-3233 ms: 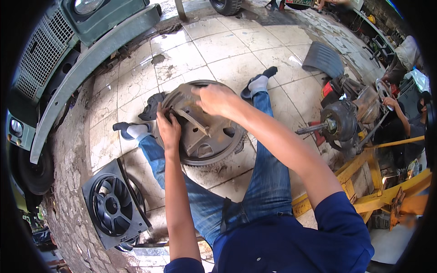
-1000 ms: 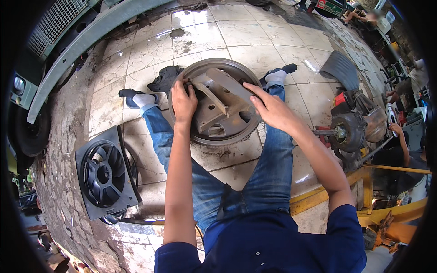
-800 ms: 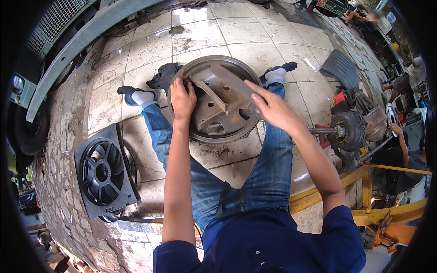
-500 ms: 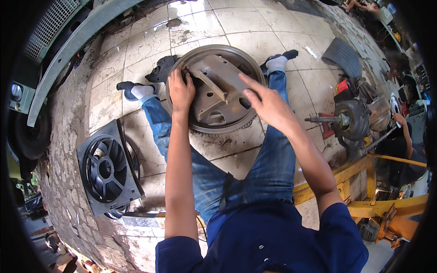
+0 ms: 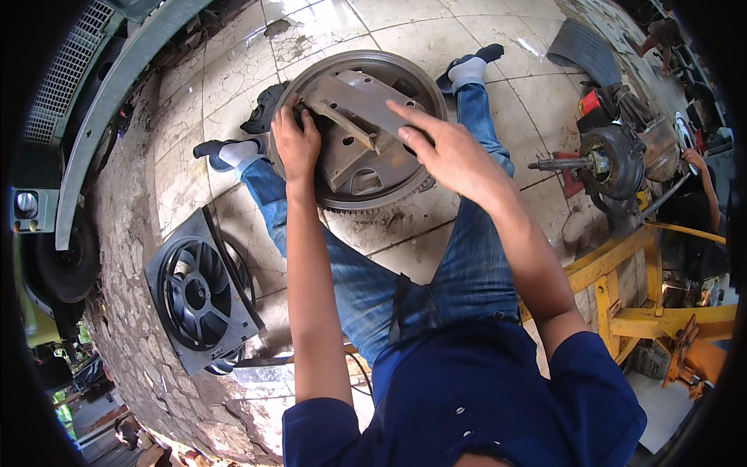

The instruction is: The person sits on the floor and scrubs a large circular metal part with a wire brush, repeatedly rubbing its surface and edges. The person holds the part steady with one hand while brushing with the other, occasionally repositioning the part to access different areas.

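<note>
A heavy round flywheel (image 5: 358,201), brown-grey with teeth around its lower edge, lies on the floor between my legs. Across its recessed face is a rusty metal plate (image 5: 373,97) with holes and a raised rib (image 5: 342,124). My left hand (image 5: 297,144) is closed over the flywheel's left rim, its bent fingers at the plate's left end; the fingertips are partly hidden. Above the right side of the plate, my right hand (image 5: 447,148) has its index finger stretched out and its thumb apart. Its other fingers are hidden beneath, and nothing shows in it.
A black radiator fan (image 5: 194,292) in its shroud lies to the left. Dark cloth (image 5: 263,109) sits beside the flywheel. At right are a greasy shafted assembly (image 5: 611,163), a yellow frame (image 5: 607,303) and another person's arm (image 5: 704,179). A metal bumper (image 5: 101,109) curves at upper left.
The whole view has shifted a little, so the flywheel appears higher. My left fingers look more bent at the rim. My right hand keeps nearly the same pose over the plate.
</note>
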